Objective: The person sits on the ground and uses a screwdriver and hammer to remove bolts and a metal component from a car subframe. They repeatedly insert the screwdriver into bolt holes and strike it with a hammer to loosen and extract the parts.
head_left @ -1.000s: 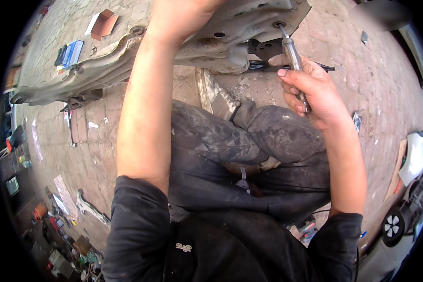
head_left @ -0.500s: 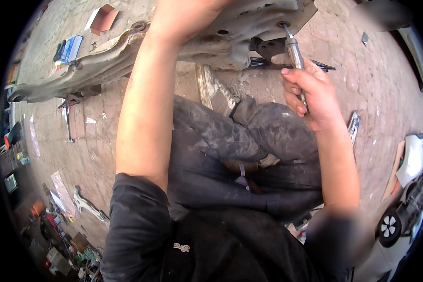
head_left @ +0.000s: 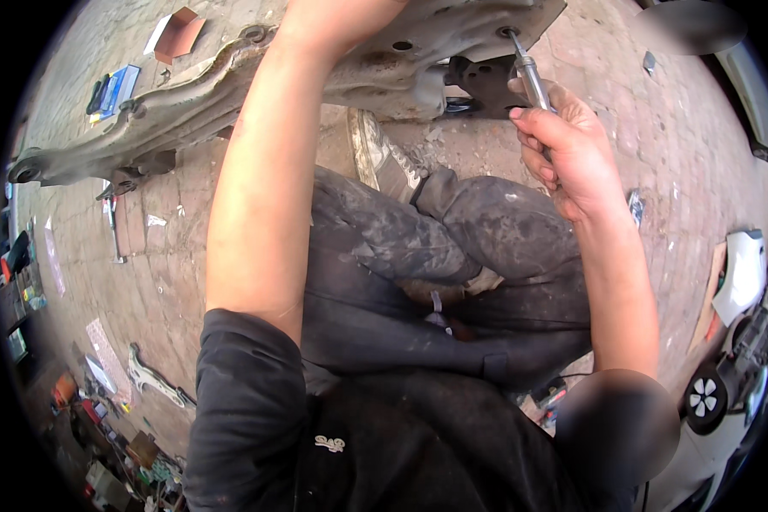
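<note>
A large grey metal car part (head_left: pixel 358 81), like a subframe, stretches across the top of the view. My left hand (head_left: pixel 343 19) reaches over it at the top edge; the fingers are cut off by the frame, so their grip is hidden. Off to the right, my right hand (head_left: pixel 569 141) is closed around a slim silver screwdriver-like tool (head_left: pixel 532 83). Its thin tip sits at a round hole (head_left: pixel 509 32) near the part's right end. The thumb presses along the tool's body, and the far end of the tool is hidden in the palm.
My bent legs (head_left: pixel 401 230) lie below the part on a brick floor. A hammer-like tool (head_left: pixel 114 226), an open cardboard box (head_left: pixel 176 36) and a blue box (head_left: pixel 119 92) are at left. Parts and clutter (head_left: pixel 111 444) fill the lower left; a car (head_left: pixel 700 427) stands at lower right.
The view has shifted slightly. My right hand and the tool appear a little higher, with the tip still at the hole. The left arm keeps nearly the same pose.
</note>
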Motion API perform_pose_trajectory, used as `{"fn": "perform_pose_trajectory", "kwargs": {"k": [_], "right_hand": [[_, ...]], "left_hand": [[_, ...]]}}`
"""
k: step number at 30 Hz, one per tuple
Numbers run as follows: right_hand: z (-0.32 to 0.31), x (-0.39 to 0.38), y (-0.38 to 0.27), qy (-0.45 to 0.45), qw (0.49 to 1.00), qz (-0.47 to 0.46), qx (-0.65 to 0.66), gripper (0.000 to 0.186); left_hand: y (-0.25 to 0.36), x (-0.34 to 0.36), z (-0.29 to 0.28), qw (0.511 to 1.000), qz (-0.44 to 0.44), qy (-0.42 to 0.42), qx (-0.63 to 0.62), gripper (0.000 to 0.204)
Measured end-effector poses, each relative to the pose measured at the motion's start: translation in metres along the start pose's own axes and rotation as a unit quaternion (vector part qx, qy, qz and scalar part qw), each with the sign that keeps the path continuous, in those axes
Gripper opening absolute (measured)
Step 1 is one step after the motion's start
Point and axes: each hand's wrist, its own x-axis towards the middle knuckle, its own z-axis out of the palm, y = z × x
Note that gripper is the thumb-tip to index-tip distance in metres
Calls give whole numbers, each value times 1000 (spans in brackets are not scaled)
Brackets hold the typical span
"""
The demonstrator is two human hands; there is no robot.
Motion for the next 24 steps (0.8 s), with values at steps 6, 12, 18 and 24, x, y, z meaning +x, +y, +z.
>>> {"fn": "perform_pose_trajectory", "kwargs": {"k": [6,12,18,24], "right_hand": [[20,-9,4,5,983,59,173,19],[43,-1,19,47,980,42,187,22],[-3,4,-2,22,1000,8,-4,27],[24,-3,14,18,998,8,62,17]], "left_hand": [[9,-1,3,997,-36,-15,73,41],[5,0,3,998,-50,-6,21,39],[8,1,2,999,-48,-11,-2,39],[1,-1,5,1000,-6,-23,-10,40]]}}
